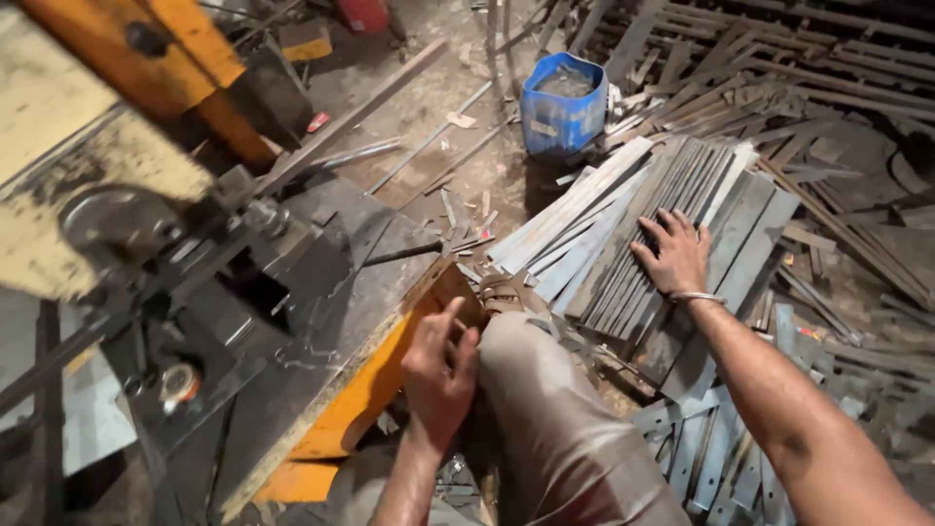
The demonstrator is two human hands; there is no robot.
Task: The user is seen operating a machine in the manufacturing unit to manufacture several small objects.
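— What are the person's hands doing right now?

— The right hand (pixel 672 255) is reaching out with fingers spread flat, palm pressing down on a stack of grey metal strips (pixel 623 229) lying fanned out on the floor. The grip is released; nothing is being clasped, only touched. A thin metal bangle is sitting on that wrist.

— And the other hand?

— The left hand (pixel 440 375) is resting against the person's bent knee (pixel 545 390), fingers loosely curled. I cannot tell whether it is pinching anything.

— What is lying around the hands?

— Just left of the left hand, a dark steel machine bed with an orange edge (pixel 365 390) is standing, with a worn yellow and orange press frame (pixel 88 166) rising above it. Beyond the right hand's fingertips, a blue bucket (pixel 563 102) is sitting on the dirt floor. More cut strips (pixel 701 448) are lying beneath the right forearm, and long scrap bars (pixel 838 97) are piling up to the far right.
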